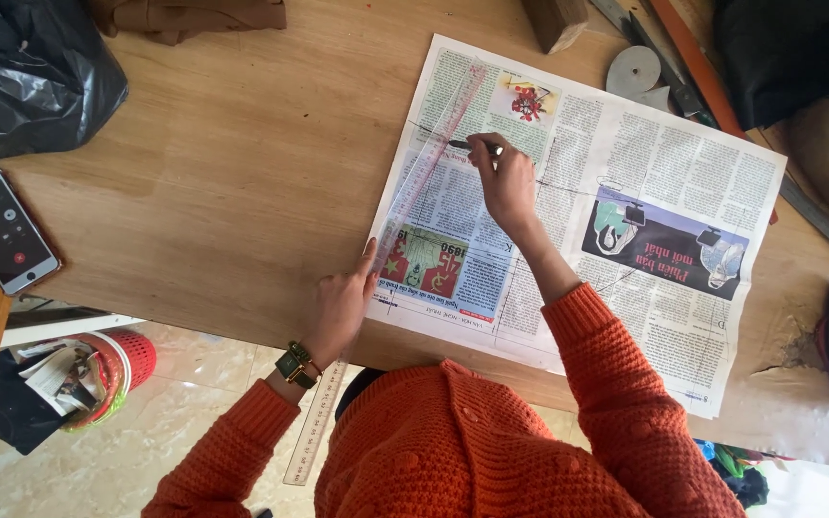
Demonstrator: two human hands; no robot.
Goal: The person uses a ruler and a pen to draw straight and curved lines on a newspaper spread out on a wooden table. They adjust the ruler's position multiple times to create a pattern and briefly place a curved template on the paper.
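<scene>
Our right hand point(509, 182): fingers pinched shut on pen point(475, 146), tip touching newspaper point(626, 182) just beside edge of clear ruler point(424, 173). Our left hand point(341, 305): grip open, fingertips pressing ruler's near part flat onto newspaper. Newspaper spread on wooden counter point(232, 173). Smartphone point(4, 230) well left of left grip, black bag point(31, 77) beyond it.

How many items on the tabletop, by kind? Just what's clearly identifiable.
Newspaper sheet: 1
Clear ruler, pinned by left hand: 1
Pen, in right hand: 1
Smartphone: 1
Black plastic bag: 1
Wooden block: 1
Total: 6
The tools at the far right edge are too cluttered to count.
</scene>
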